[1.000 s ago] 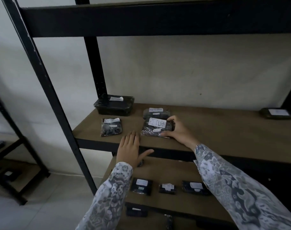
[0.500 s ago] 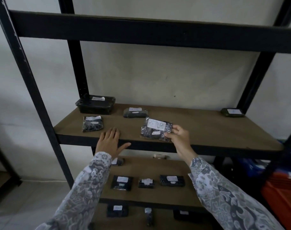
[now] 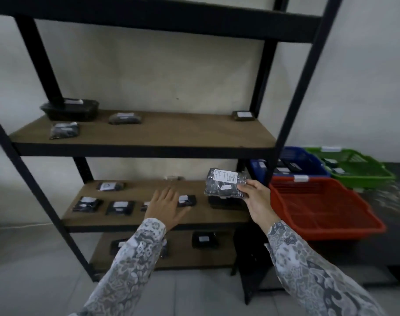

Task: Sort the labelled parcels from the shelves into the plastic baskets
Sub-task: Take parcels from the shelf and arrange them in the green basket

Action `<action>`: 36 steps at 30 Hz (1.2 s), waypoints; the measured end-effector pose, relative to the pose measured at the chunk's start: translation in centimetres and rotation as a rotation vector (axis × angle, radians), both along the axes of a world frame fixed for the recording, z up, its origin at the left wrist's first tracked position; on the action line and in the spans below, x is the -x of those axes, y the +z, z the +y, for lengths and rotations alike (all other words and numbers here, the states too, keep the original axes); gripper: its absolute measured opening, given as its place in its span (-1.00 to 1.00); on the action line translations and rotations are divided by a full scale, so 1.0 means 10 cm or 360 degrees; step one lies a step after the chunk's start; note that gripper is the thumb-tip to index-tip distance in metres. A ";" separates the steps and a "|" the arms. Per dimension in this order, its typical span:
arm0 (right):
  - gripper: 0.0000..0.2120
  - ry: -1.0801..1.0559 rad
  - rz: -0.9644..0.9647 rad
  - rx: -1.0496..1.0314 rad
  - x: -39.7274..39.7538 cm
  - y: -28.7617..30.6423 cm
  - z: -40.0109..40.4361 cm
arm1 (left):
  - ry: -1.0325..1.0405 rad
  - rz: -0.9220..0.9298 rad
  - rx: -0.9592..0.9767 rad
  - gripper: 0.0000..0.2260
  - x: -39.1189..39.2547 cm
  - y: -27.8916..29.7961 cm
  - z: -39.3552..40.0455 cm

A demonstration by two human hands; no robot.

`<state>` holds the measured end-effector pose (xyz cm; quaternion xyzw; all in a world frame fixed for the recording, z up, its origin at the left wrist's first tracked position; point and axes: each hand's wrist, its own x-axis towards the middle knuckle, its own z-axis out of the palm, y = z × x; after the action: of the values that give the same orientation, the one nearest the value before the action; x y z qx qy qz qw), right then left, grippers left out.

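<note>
My right hand (image 3: 255,197) grips a dark bagged parcel (image 3: 224,187) with a white label reading RETURN, held in the air in front of the shelf unit's right side, left of the red basket (image 3: 324,208). My left hand (image 3: 166,206) hovers with fingers spread and nothing in it over the middle shelf (image 3: 149,216). Behind the red basket stand a blue basket (image 3: 294,163) and a green basket (image 3: 354,165), both holding parcels. Several labelled dark parcels lie on the upper shelf (image 3: 149,133), the middle shelf and the lowest shelf.
The black metal shelf frame has an upright post (image 3: 294,99) between my right hand and the baskets. A black tray (image 3: 70,109) sits at the upper shelf's back left. Pale tiled floor lies below, and the wall stands close behind.
My right hand lifted the RETURN parcel off the upper shelf and carried it down and right. My left hand left the shelf edge. The view swung right, revealing the baskets.
</note>
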<state>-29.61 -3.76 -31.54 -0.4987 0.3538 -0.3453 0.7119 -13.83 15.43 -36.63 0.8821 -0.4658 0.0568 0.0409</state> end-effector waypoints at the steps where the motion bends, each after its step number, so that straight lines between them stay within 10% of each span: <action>1: -0.84 -0.0026 0.0017 -0.0010 0.18 -0.06 -0.06 | -0.0027 -0.0014 -0.0011 -0.13 0.17 -0.05 -0.10; 6: -0.87 -0.0142 0.0154 -0.0062 1.02 -0.35 -0.52 | -0.0337 -0.0027 -0.0131 0.06 0.79 -0.16 -0.74; 25: -0.89 -0.0885 0.0174 -0.0176 2.80 -0.53 -3.44 | -0.0896 -0.0076 -0.0374 -0.35 2.05 -0.03 -4.68; 36: -0.77 -0.0707 0.0313 -0.0093 3.00 -0.65 -5.43 | -0.0582 0.0153 -0.0407 -0.40 2.24 -0.27 -6.19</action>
<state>-59.57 -58.02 -38.08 -0.4190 0.5323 -0.4328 0.5948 -36.25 -46.49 -39.30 0.7827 -0.6189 -0.0533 -0.0395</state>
